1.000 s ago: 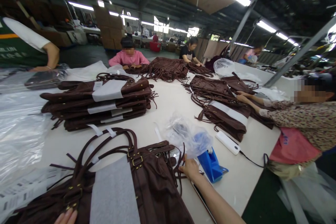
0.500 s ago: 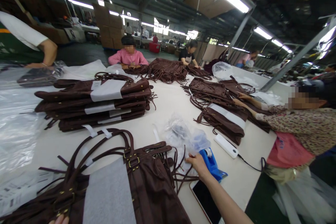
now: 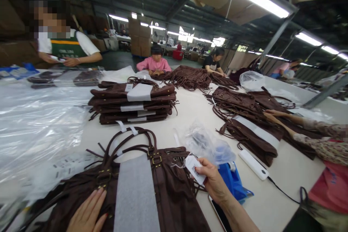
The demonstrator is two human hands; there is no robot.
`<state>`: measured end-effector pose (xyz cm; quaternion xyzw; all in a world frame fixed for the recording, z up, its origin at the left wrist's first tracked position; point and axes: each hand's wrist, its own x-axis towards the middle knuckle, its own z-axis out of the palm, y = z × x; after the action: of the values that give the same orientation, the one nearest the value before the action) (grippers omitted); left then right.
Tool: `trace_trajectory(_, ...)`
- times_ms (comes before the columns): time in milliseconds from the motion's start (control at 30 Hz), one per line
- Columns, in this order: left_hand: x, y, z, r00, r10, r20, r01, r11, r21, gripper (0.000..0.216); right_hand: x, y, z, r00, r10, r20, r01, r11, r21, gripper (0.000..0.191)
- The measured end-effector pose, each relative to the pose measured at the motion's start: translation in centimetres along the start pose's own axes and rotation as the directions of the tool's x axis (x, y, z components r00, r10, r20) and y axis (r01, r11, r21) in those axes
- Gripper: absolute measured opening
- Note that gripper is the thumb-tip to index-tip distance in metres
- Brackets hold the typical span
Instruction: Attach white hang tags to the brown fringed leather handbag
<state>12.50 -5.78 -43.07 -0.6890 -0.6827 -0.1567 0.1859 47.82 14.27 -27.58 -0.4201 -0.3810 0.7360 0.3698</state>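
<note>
Handbags crowded the desk (image 3: 190, 114). The nearest brown fringed handbag (image 3: 174, 192) lay flat at the near edge, with a white foam sheet (image 3: 134, 195) across its middle. The left hand (image 3: 87, 212) rested spread, palm down, on its left side. The right hand (image 3: 214, 183) pinched a white hang tag (image 3: 193, 168) at its right edge. Just beyond that hand sat a blue tape dispenser (image 3: 236, 186) and a crumpled clear plastic bag (image 3: 206, 143), with a white power strip (image 3: 253, 164) further right. A stack of handbags (image 3: 133, 103) stood behind, and clear plastic sheeting (image 3: 35, 123) lay to the left.
</note>
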Motion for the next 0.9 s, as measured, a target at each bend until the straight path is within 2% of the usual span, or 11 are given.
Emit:
trace_trajectory(100, 2.3, 1.2, -3.9, 0.995, -0.027, 0.093, 0.024, 0.999, 0.025, 0.056, -0.6, 1.1, 3.5, 0.988, 0.063, 0.144, -0.055, 0.997, -0.056, 0.026)
trace_trajectory(167, 4.3, 2.8, -6.8, 0.988, -0.114, 0.106, 0.116, 0.993, -0.011, 0.054, -0.9, 2.0, 5.7, 0.967, 0.091, 0.24, -0.067, 0.992, -0.105, 0.024)
trace_trajectory(267, 7.4, 6.0, -10.2, 0.949, -0.259, 0.178, 0.303, 0.904, -0.301, 0.056, -1.2, 3.4, 8.5, 0.938, 0.115, 0.326, -0.07, 0.987, -0.147, 0.023)
trace_trajectory(300, 8.4, 7.1, -10.9, 0.927, -0.299, 0.224, 0.37, 0.82, -0.437, 0.055, -1.3, 3.8, 9.3, 0.932, 0.116, 0.343, -0.067, 0.986, -0.151, 0.022)
trace_trajectory(367, 10.0, 8.9, -11.6, 0.868, -0.368, 0.333, 0.494, 0.575, -0.652, 0.044, -1.4, 4.4, 10.8, 0.92, 0.119, 0.372, -0.065, 0.986, -0.156, 0.023)
trace_trajectory(433, 10.8, 10.1, -11.4, 0.813, -0.404, 0.42, 0.554, 0.314, -0.771, 0.026, -1.6, 4.8, 11.8, 0.913, 0.125, 0.388, -0.065, 0.984, -0.163, 0.023)
trace_trajectory(500, 10.8, 10.6, -10.7, 0.749, -0.441, 0.495, 0.58, 0.075, -0.811, 0.013, -1.7, 5.2, 12.4, 0.915, 0.138, 0.38, -0.079, 0.983, -0.167, 0.023)
trace_trajectory(633, 8.9, 10.1, -9.6, 0.579, -0.465, 0.67, 0.593, -0.325, -0.737, 0.015, -1.5, 5.8, 12.3, 0.943, 0.167, 0.287, -0.129, 0.981, -0.148, 0.023)
trace_trajectory(733, 7.3, 9.2, -9.9, 0.521, -0.427, 0.739, 0.567, -0.474, -0.674, 0.018, -1.0, 6.7, 11.6, 0.961, 0.192, 0.2, -0.165, 0.975, -0.146, 0.021)
trace_trajectory(833, 6.5, 7.9, -10.9, 0.504, -0.419, 0.756, 0.501, -0.571, -0.651, 0.021, -0.6, 8.2, 10.9, 0.961, 0.227, 0.155, -0.201, 0.966, -0.165, 0.019)
trace_trajectory(900, 6.4, 7.0, -11.6, 0.495, -0.422, 0.76, 0.483, -0.593, -0.644, 0.022, -0.3, 9.2, 10.4, 0.957, 0.251, 0.144, -0.22, 0.955, -0.199, 0.018)
